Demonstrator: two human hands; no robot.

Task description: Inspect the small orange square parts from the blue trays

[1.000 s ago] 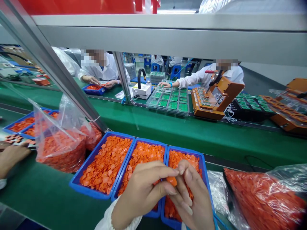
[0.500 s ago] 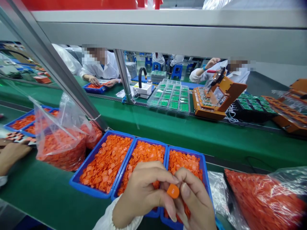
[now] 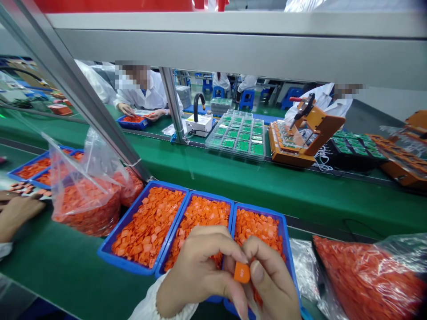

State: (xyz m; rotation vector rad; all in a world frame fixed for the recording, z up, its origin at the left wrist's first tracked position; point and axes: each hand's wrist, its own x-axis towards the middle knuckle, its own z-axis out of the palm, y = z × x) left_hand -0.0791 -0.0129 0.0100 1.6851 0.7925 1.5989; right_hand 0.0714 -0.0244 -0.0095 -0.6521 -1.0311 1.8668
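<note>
My left hand and my right hand meet at the bottom centre, fingers pinched together on one small orange plastic piece. They hover over three blue trays: a left tray, a middle tray and a right tray, each filled with several small orange pieces. The hands cover the near ends of the middle and right trays.
Clear bags of orange pieces lie at left and lower right. A co-worker's hand rests at far left. Beyond the green belt, people in white coats sit by a tray of green boards and an orange fixture.
The orange piece has come out from between my fingertips and now shows its flat face. Across the belt, the person at right drew an arm back from the board tray.
</note>
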